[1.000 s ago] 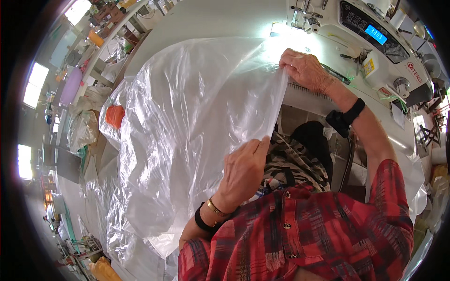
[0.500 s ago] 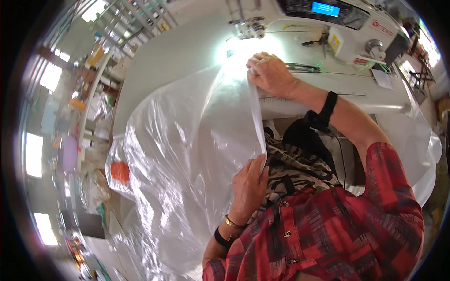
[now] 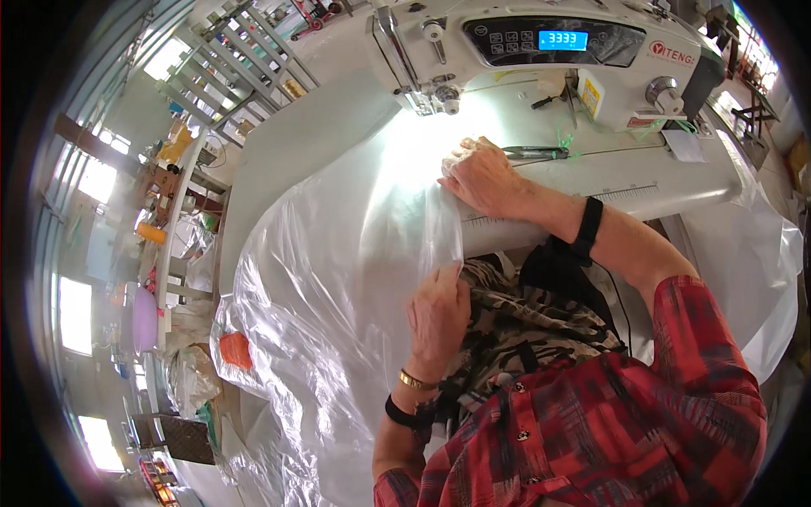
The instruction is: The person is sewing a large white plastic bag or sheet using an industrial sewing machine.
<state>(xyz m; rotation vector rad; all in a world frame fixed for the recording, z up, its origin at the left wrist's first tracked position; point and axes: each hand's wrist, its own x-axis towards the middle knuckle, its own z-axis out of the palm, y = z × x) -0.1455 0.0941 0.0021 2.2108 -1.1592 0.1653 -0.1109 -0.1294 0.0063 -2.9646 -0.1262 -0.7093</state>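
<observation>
Two hands are working one large sheet of thin clear plastic film [image 3: 338, 279], spread from the white sewing table [image 3: 287, 160] down over the lap. At twelve o'clock the right hand [image 3: 483, 176] is pressing its edge flat; at six o'clock the left hand [image 3: 437, 314] is pinching that edge. Light, limp and slippery, it is probably best gripped along the edge. Beyond, a white sewing machine [image 3: 541, 51] and metal scissors [image 3: 534, 153] are crowding the right hand.
</observation>
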